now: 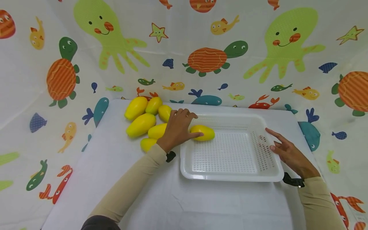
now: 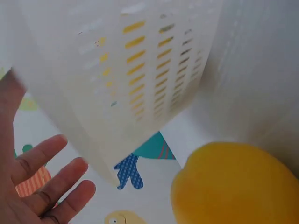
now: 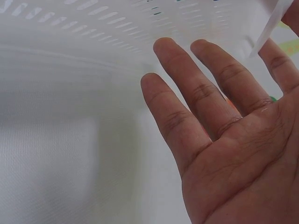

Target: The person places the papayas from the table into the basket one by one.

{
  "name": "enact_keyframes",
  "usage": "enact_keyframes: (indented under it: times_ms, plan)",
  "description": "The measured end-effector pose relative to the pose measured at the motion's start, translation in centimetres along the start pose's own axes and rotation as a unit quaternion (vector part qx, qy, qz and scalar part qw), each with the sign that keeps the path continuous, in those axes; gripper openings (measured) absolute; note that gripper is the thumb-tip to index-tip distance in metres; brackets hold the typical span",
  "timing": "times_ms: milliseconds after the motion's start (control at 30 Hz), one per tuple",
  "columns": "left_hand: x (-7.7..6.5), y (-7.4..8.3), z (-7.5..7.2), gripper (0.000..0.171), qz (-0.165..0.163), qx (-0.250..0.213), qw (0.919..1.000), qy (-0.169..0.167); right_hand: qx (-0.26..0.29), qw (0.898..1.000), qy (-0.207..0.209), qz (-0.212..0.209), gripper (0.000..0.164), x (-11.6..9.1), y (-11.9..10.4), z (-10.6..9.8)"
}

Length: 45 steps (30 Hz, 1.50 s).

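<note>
A yellow mango (image 1: 203,133) lies inside the white perforated basket (image 1: 230,176), by its left wall. My left hand (image 1: 179,127) is over the basket's left rim, thumb right at that mango and fingers spread outside the wall. In the left wrist view, its fingers (image 2: 70,198) show beside the holed wall, and another mango (image 2: 233,186) appears close by. At the basket's right rim is my right hand (image 1: 290,156), index fingertip and thumb touching the edge. Its other fingers (image 3: 187,88) extend nearly straight under the rim in the right wrist view.
Several more yellow mangoes (image 1: 141,125) are grouped on the white-covered table (image 1: 218,204), left of the basket. Behind and around the table hangs a curtain (image 1: 178,38) printed with sea animals.
</note>
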<state>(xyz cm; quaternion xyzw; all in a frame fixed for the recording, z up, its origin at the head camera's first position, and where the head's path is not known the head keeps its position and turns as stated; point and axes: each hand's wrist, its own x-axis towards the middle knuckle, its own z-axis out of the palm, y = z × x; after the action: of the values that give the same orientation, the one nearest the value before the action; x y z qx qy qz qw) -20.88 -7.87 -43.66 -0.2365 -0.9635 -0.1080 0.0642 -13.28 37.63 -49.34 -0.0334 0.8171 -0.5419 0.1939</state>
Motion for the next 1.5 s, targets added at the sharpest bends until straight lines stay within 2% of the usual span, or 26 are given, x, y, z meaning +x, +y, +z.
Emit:
enact_keyframes:
  times_ms: [233, 433, 767, 1000, 1233, 1500]
  plan:
    - [-1.4, -1.8, -1.4, 0.082, 0.005, -0.036, 0.9991, 0.023, -0.006, 1.000, 0.005, 0.004, 0.072, -0.1, 0.0, -0.2]
    - [-3.0, -3.3, -2.0, 0.078, -0.019, -0.064, 0.9976, 0.016, -0.012, 1.000, 0.003, 0.005, 0.071, -0.2, -0.1, -0.4]
    - [-7.0, -6.1, -1.8, 0.073, -0.061, -0.128, 0.9898, 0.017, -0.010, 1.000, 0.002, 0.000, 0.071, 0.0, -0.1, -0.4]
    - [-9.7, -8.0, -1.9, 0.071, -0.065, -0.152, 0.9860, 0.022, -0.016, 1.000, 0.003, 0.010, 0.072, -0.1, -0.2, -0.2]
    - [-12.1, -10.0, -1.6, 0.067, -0.094, -0.197, 0.9759, 0.001, -0.023, 1.000, 0.006, 0.013, 0.072, 0.0, -0.1, -0.1]
    - [-13.4, -12.0, -0.8, 0.067, -0.119, -0.233, 0.9645, -0.035, -0.021, 1.000, 0.008, 0.015, 0.072, -0.1, 0.2, -0.1]
